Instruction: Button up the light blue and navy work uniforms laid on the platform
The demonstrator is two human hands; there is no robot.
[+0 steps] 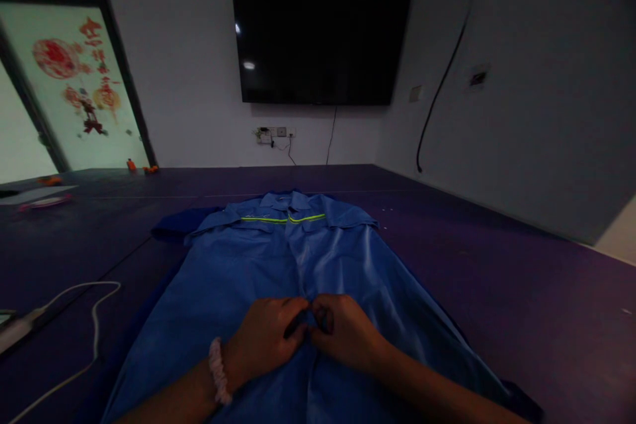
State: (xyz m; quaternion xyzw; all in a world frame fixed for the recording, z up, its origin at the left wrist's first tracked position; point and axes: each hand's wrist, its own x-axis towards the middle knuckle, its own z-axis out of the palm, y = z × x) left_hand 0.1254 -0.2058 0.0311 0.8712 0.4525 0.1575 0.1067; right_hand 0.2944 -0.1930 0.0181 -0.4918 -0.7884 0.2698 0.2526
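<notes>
both the left hand [265,338] and right hand [342,331], fingers curled, pinch the blue jacket's [258,265] front seam together.

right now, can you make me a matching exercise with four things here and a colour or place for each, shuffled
Things:
1. jacket
2. tv
3. cable
4. scrunchie

Colour or place:
a. on the left wrist
b. blue, spread flat under both hands
c. white, lying at the left
d. black, on the far wall

Pairs: 1-b, 2-d, 3-c, 4-a
</notes>
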